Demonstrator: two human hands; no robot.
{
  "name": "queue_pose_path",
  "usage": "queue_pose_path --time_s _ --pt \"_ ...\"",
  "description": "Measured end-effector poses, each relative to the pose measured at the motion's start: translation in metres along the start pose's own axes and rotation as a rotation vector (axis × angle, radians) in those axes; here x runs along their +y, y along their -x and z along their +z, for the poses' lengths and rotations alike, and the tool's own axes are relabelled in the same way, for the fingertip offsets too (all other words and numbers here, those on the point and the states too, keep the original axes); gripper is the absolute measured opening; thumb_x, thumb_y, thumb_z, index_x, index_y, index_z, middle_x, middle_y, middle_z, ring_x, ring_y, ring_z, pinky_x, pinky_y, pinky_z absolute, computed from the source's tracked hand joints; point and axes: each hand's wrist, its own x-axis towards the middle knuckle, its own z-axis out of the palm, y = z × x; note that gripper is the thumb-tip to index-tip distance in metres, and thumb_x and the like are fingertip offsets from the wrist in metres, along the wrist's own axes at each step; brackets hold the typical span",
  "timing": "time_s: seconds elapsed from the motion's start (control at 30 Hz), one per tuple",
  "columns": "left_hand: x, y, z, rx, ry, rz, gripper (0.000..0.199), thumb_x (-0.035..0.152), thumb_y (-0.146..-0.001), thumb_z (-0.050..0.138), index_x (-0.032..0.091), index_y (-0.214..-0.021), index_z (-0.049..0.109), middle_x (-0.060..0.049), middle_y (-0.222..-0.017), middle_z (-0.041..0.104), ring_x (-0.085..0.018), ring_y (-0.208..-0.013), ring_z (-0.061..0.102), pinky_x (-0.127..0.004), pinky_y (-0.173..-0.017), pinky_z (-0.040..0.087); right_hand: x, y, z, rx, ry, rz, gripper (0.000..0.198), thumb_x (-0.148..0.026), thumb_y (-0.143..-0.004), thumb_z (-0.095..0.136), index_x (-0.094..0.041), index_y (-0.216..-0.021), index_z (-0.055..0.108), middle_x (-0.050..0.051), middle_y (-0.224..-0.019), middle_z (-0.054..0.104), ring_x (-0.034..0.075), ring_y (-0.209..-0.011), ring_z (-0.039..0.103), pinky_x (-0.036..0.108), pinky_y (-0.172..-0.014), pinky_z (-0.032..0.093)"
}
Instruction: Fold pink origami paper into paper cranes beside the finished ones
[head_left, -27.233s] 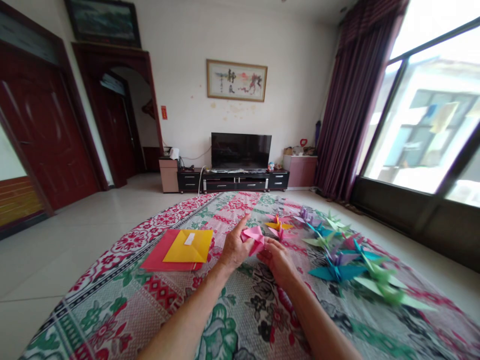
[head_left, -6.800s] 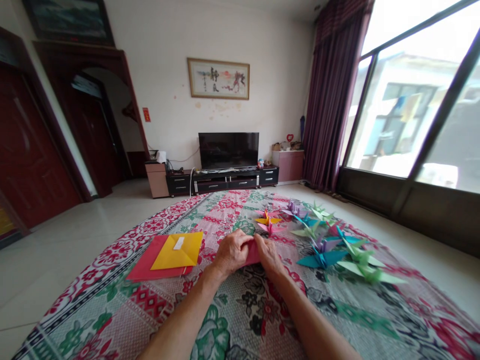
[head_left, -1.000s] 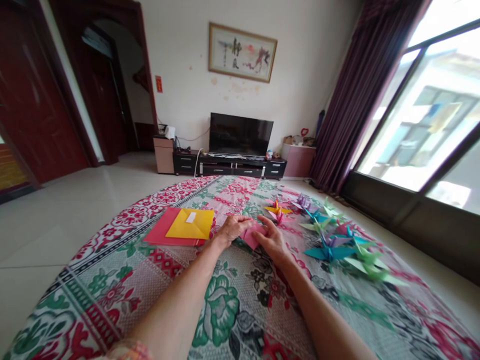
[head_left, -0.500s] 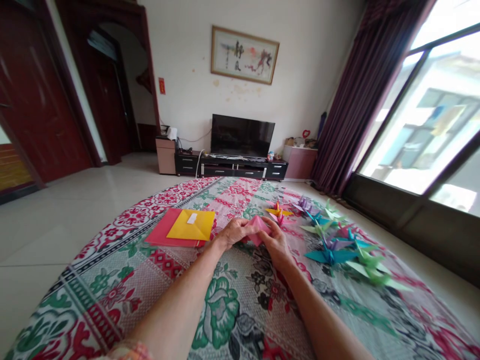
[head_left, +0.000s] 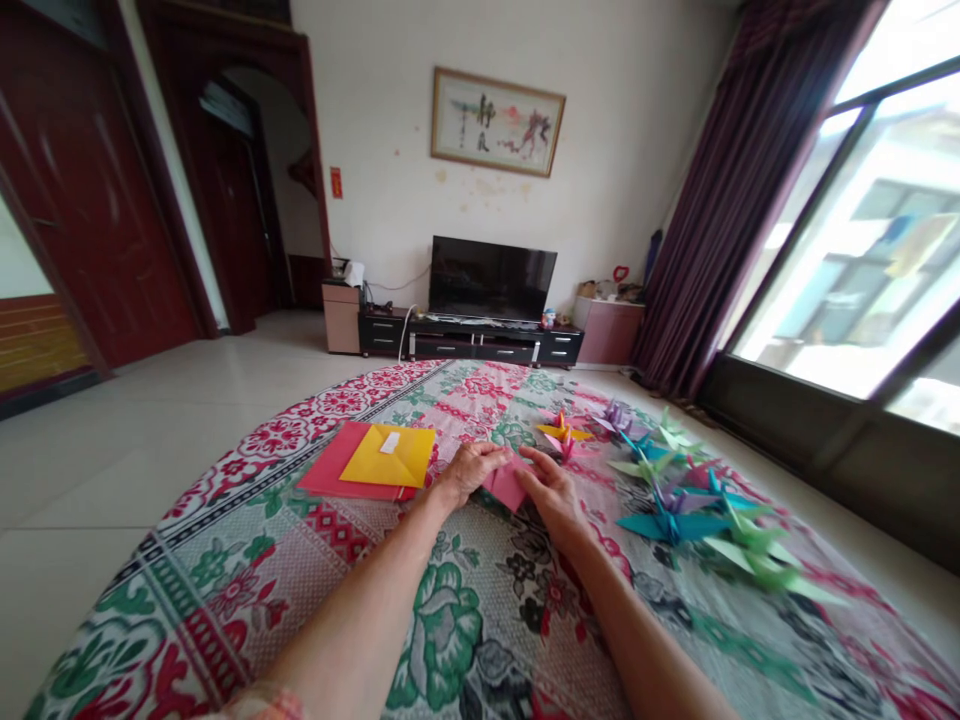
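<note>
Lying flat on the floral cloth (head_left: pixel 450 620), a pink folded paper (head_left: pixel 506 485) sat between both hands at the middle of the view. The left hand (head_left: pixel 466 472) curled loosely over its 9 o'clock edge, fingers bent and pressing down rather than gripping. The right hand (head_left: pixel 551 490) lay flatter on the 3 o'clock edge, fingers extended. At 10 o'clock from the paper lay a stack of yellow and red sheets (head_left: pixel 371 460). From 1 to 4 o'clock stood finished paper cranes (head_left: pixel 675 500), just beside the right hand. Judging from this, uneven pressure from the two hands could skew the crease, and a wide sweep of the right forearm could knock the nearest cranes over.
</note>
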Motion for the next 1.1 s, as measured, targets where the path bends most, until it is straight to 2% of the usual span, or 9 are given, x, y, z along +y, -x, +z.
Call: queue_pose_path --time_s 0.13,0.3,0.43,0.5,0.6,0.7,0.8,0.9,1.1 --pt "-0.002 -0.002 -0.002 0.001 0.081 0.000 0.026 0.041 -0.060 0.068 0.016 -0.068 0.063 0.001 -0.059 0.057 -0.009 -0.050 0.045 -0.021 -0.051 0.033 -0.003 0.002 -0.003 -0.024 -0.060 0.037 0.050 -0.047 -0.068 0.062 -0.017 -0.109 0.055 0.003 -0.078 0.064 0.016 -0.064 0.060 0.028 -0.057 0.048" --pt "-0.005 -0.004 -0.004 0.057 0.107 0.043 0.027 0.041 -0.062 0.068 0.017 -0.074 0.065 0.002 -0.063 0.059 -0.008 -0.052 0.047 -0.021 -0.052 0.037 -0.001 0.001 0.001 -0.055 -0.041 -0.024 0.051 -0.038 -0.060 0.070 -0.018 -0.105 0.055 0.002 -0.079 0.065 0.015 -0.066 0.059 0.026 -0.057 0.047" --pt "-0.001 -0.001 -0.003 -0.013 0.067 -0.082 0.038 0.041 -0.058 0.070 0.016 -0.086 0.064 0.000 -0.067 0.060 -0.009 -0.054 0.050 -0.019 -0.047 0.037 0.004 -0.003 0.004 0.019 -0.033 -0.114 0.050 -0.036 -0.062 0.068 -0.018 -0.106 0.052 0.002 -0.083 0.064 0.015 -0.068 0.058 0.026 -0.059 0.048" --pt "0.001 0.001 -0.001 -0.049 0.063 -0.125 0.042 0.040 -0.056 0.072 0.014 -0.088 0.064 -0.002 -0.070 0.061 -0.010 -0.055 0.052 -0.019 -0.046 0.038 0.007 -0.005 0.003 0.052 0.030 -0.147 0.052 -0.037 -0.065 0.065 -0.018 -0.111 0.050 0.002 -0.080 0.062 0.013 -0.064 0.057 0.025 -0.056 0.048" --pt "0.002 0.002 0.002 -0.015 0.088 -0.124 0.041 0.037 -0.055 0.072 0.013 -0.087 0.065 -0.004 -0.073 0.062 -0.011 -0.059 0.053 -0.019 -0.047 0.039 0.009 -0.004 0.001 0.123 0.219 -0.233 0.052 -0.036 -0.071 0.061 -0.020 -0.118 0.047 0.003 -0.087 0.058 0.011 -0.061 0.056 0.024 -0.052 0.048" --pt "-0.001 0.000 0.004 0.071 0.079 -0.098 0.037 0.034 -0.056 0.070 0.014 -0.086 0.065 -0.004 -0.074 0.063 -0.011 -0.062 0.054 -0.020 -0.049 0.039 0.007 -0.002 0.001 0.171 0.430 -0.400 0.047 -0.031 -0.074 0.057 -0.023 -0.119 0.048 0.007 -0.102 0.054 0.015 -0.072 0.057 0.025 -0.053 0.050" --pt "-0.003 -0.002 0.004 0.112 0.065 -0.086 0.035 0.032 -0.056 0.070 0.014 -0.085 0.065 -0.004 -0.073 0.062 -0.012 -0.063 0.054 -0.021 -0.050 0.039 0.006 -0.001 0.002 0.154 0.558 -0.536 0.043 -0.027 -0.076 0.054 -0.023 -0.118 0.050 0.010 -0.110 0.051 0.019 -0.086 0.055 0.026 -0.054 0.051" --pt "-0.003 -0.002 0.004 0.117 0.053 -0.082 0.032 0.032 -0.056 0.069 0.014 -0.083 0.065 -0.003 -0.072 0.062 -0.012 -0.063 0.054 -0.021 -0.051 0.040 0.006 -0.001 0.002 0.149 0.613 -0.578 0.044 -0.024 -0.077 0.053 -0.024 -0.121 0.049 0.011 -0.115 0.049 0.022 -0.096 0.053 0.027 -0.056 0.052" --pt "-0.003 -0.002 0.004 0.146 0.064 -0.084 0.032 0.032 -0.057 0.067 0.014 -0.083 0.064 -0.004 -0.072 0.062 -0.011 -0.057 0.054 -0.021 -0.048 0.040 0.008 0.000 0.002 0.119 0.709 -0.606 0.048 -0.022 -0.078 0.051 -0.027 -0.126 0.044 0.009 -0.122 0.047 0.024 -0.107 0.048 0.036 -0.077 0.050"
